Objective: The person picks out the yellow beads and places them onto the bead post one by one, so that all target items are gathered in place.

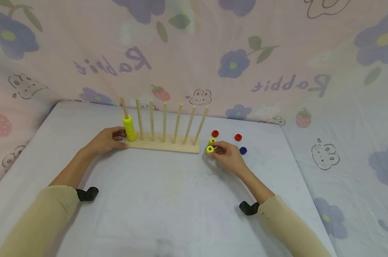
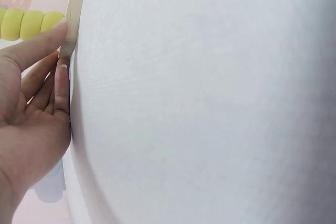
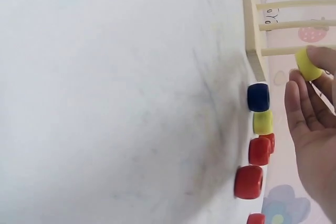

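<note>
A wooden peg rack (image 1: 163,145) with several upright pegs stands on the white table. Yellow beads (image 1: 129,128) are stacked on its leftmost peg. My left hand (image 1: 105,142) grips the left end of the base beside that stack; in the left wrist view the thumb lies on the base near the lowest bead. Just past the rack's right end, my right hand (image 1: 227,157) pinches a yellow bead (image 3: 308,65) between thumb and fingers. The right wrist view shows this bead raised above the table. Another yellow bead (image 1: 212,141) lies behind the right hand.
Red beads (image 1: 215,133) and a dark blue bead (image 1: 243,150) lie around the right hand. Another blue bead (image 3: 258,97) sits near the rack's right end. Patterned cloth (image 1: 187,60) hangs behind the table (image 1: 155,207).
</note>
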### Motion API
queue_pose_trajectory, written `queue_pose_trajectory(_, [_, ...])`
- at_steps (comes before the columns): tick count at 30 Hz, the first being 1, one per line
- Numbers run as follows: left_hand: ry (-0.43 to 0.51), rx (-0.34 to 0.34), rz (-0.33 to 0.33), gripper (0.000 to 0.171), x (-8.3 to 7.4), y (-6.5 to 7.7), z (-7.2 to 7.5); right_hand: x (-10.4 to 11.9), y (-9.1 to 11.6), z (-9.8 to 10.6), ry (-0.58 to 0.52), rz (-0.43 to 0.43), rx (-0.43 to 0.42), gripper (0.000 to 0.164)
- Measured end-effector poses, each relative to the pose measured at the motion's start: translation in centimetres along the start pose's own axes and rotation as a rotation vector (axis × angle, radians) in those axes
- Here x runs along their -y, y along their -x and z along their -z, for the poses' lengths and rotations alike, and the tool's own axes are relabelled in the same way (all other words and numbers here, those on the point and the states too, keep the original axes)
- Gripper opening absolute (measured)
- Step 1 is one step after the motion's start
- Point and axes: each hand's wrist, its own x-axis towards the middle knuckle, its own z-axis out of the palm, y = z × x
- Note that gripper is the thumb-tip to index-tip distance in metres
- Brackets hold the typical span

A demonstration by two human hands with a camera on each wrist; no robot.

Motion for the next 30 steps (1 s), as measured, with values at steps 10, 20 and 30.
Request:
queue_pose_trajectory(10, [-0.006, 0.0, 0.01, 0.077, -0.2, -0.1, 0.2, 2.0, -1.6, 1.9, -0.098, 0.091, -0.019, 0.033])
queue_pose_trajectory(20, [0.002, 0.001, 0.026, 0.078, -0.2, -0.3, 0.2, 7.5, -2.3, 4.1, -0.05, 0.208, -0.048, 0.03])
queue_pose_trajectory(30, [0.005, 0.014, 0.03, 0.078, -0.1, 0.1, 0.1, 10.2, -3.7, 5.2, 0.015, 0.286, -0.097, 0.028])
